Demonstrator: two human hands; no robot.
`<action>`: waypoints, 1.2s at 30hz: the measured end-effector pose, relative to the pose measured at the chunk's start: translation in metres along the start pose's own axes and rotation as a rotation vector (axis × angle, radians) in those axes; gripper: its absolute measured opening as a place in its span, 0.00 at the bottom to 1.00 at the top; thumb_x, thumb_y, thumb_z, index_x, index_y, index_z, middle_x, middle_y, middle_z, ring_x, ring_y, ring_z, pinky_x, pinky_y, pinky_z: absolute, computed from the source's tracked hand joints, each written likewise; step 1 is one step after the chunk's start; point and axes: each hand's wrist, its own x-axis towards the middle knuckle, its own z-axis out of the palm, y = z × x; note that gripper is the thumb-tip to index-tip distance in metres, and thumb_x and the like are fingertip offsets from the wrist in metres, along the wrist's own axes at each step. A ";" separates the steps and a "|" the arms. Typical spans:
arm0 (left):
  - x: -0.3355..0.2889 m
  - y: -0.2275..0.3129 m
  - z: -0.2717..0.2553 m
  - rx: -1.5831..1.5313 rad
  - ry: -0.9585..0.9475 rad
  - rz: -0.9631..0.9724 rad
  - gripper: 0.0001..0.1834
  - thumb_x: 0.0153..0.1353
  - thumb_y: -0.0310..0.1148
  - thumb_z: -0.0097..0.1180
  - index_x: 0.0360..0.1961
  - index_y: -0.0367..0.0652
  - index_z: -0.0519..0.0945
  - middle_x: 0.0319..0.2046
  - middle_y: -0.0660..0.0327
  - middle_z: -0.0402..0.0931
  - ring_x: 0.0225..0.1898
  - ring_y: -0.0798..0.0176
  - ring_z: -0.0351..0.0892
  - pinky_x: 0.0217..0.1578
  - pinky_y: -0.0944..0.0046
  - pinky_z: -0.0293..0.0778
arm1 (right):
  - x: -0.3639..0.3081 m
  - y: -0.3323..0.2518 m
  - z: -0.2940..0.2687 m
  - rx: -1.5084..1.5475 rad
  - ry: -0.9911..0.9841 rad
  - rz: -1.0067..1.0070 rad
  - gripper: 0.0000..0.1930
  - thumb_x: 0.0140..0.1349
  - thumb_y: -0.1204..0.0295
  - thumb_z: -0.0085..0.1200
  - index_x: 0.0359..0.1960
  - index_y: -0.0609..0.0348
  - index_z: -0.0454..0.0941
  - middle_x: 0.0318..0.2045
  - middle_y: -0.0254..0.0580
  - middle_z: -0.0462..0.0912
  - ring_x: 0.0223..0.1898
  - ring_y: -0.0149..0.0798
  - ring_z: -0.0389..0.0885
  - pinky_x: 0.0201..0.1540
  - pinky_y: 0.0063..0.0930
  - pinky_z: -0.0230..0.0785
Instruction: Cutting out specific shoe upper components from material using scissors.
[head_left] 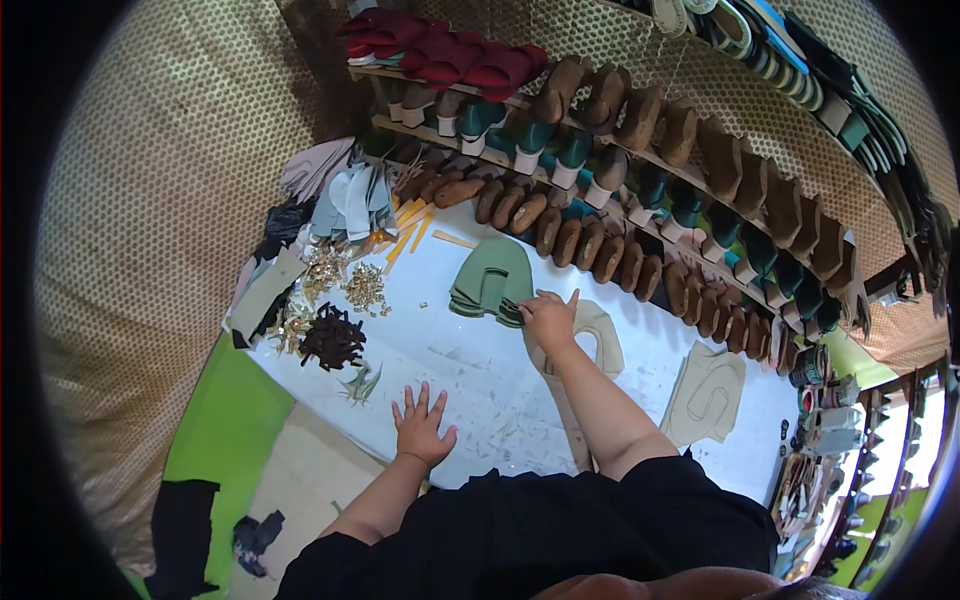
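A stack of green U-shaped cut pieces, like shoe uppers (492,272), lies mid-table with its layers fanned at the lower edge. My right hand (548,320) reaches across from the right and its fingertips close on the stack's near right corner; one finger sticks out away from it. Under and beside my right forearm lie beige curved cut pieces (600,335), partly covered by the arm. My left hand (424,428) rests palm down near the table's front edge, fingers spread, holding nothing. Thin green offcuts (361,384) lie just beyond it.
At left are a dark brown heap of small strips (333,337), gold-coloured small fittings (366,288) and grey pieces (355,200). A beige stack (704,395) lies at right. Shelves of brown shoe lasts (608,258) and red slippers (440,50) line the back.
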 end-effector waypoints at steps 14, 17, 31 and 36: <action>0.000 0.001 0.001 0.020 -0.008 0.002 0.40 0.54 0.50 0.54 0.70 0.57 0.62 0.73 0.52 0.46 0.74 0.37 0.37 0.67 0.29 0.32 | 0.043 0.007 -0.009 0.237 -0.281 0.145 0.08 0.49 0.63 0.57 0.29 0.46 0.86 0.31 0.39 0.86 0.37 0.43 0.83 0.45 0.41 0.67; 0.000 0.001 0.002 0.013 0.006 0.011 0.40 0.54 0.50 0.54 0.70 0.57 0.62 0.73 0.52 0.47 0.74 0.37 0.37 0.67 0.29 0.33 | 0.049 0.012 -0.006 0.280 -0.361 0.166 0.09 0.53 0.62 0.55 0.32 0.47 0.84 0.30 0.40 0.85 0.38 0.46 0.83 0.44 0.42 0.68; -0.006 0.001 0.003 -0.008 0.020 0.008 0.40 0.54 0.50 0.54 0.69 0.57 0.63 0.74 0.52 0.46 0.74 0.38 0.36 0.68 0.30 0.33 | 0.016 -0.047 -0.120 0.631 0.262 -0.147 0.05 0.62 0.74 0.53 0.38 0.59 0.75 0.34 0.48 0.81 0.39 0.52 0.79 0.45 0.40 0.69; -0.008 0.001 0.003 -0.002 0.052 0.013 0.40 0.54 0.50 0.55 0.70 0.57 0.63 0.74 0.53 0.46 0.74 0.39 0.37 0.68 0.31 0.32 | -0.021 -0.074 -0.196 0.315 0.308 -0.404 0.08 0.59 0.73 0.55 0.39 0.58 0.81 0.32 0.45 0.82 0.36 0.49 0.79 0.44 0.39 0.70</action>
